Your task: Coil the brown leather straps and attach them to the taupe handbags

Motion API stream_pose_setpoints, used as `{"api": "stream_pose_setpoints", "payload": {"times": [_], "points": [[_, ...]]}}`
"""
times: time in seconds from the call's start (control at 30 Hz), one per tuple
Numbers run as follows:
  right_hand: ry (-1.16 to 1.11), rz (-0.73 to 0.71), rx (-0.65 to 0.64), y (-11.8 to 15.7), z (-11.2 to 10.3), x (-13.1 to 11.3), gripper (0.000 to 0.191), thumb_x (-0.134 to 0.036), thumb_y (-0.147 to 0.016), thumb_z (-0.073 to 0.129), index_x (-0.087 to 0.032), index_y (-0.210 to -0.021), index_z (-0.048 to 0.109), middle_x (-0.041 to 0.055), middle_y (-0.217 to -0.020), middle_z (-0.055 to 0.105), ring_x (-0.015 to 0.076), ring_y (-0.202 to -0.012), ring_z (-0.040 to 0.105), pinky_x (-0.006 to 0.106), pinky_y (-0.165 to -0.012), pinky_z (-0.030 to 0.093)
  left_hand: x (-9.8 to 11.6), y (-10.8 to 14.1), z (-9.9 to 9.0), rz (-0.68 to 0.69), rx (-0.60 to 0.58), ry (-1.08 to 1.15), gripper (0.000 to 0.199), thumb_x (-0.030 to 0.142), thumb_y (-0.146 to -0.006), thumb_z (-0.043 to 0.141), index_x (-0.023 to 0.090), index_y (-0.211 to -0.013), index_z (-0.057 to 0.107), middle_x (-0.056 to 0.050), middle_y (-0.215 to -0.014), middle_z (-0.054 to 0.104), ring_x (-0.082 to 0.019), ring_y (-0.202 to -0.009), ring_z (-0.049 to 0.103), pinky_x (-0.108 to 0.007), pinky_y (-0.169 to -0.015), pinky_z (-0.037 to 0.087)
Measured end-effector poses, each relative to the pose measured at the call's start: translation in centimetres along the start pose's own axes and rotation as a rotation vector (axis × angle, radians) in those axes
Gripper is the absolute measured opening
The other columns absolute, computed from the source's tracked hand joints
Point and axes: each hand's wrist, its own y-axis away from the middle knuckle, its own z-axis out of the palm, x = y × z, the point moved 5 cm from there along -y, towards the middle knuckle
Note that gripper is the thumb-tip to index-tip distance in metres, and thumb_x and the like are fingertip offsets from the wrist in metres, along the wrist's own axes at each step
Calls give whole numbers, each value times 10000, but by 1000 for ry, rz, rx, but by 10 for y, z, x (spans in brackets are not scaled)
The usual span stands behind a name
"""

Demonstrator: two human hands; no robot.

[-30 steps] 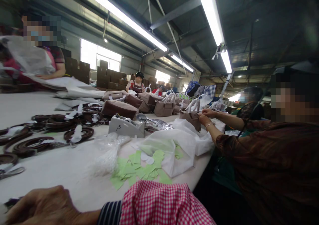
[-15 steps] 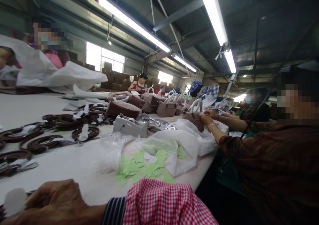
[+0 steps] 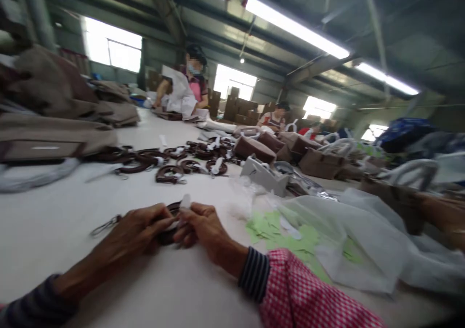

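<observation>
Both hands meet over the white table around a coiled dark-brown strap (image 3: 174, 208). My left hand (image 3: 140, 228) is closed on the coil's left side, and a metal clasp (image 3: 105, 225) sticks out beyond its knuckles. My right hand (image 3: 207, 226) pinches a white rounded tab (image 3: 185, 201) against the strap, with thumb and forefinger pressed together. Fingers hide much of the coil. Further back lie several more coiled straps (image 3: 170, 174), many with white tabs on them.
Green paper slips (image 3: 267, 227) lie right of my hands, beside a translucent white bag (image 3: 366, 255). Behind them are a grey tape dispenser (image 3: 265, 175) and several brown handbags (image 3: 321, 162). At left lies a taupe bag (image 3: 54, 136). A co-worker (image 3: 198, 85) handles white sheeting across the table.
My view has swung left. Both my hands now show together on the coiled strap; before, only my right hand was visible, at the lower left edge beside a white tab.
</observation>
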Motion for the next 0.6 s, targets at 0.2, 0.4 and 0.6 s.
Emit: {"api": "stream_pose_setpoints", "payload": {"times": [0.2,0.4,0.6], "points": [[66,2,5,9,0,-10,560,-634,-669,883,-142,-799,650,23,-693,677,97,-566,643,149,-477,425,11,4,2,-5,30,50,310,500,-878,611,193,-841,592,-24,-707,696,-189,-502,667,-249,-467,490],[161,68,-64,14,3,-20,461,-498,-635,914,-148,-750,637,8,-649,643,136,-606,664,198,-523,493,12,6,1,-44,74,250,316,482,-783,700,182,-802,604,-46,-763,705,-213,-671,711,-286,-594,577],[212,103,-98,13,6,-27,391,-461,-694,874,-146,-767,653,29,-684,665,141,-618,688,207,-559,536,14,7,1,-89,77,283,273,436,-787,681,182,-811,583,-37,-738,704,-214,-664,716,-279,-593,558]]}}
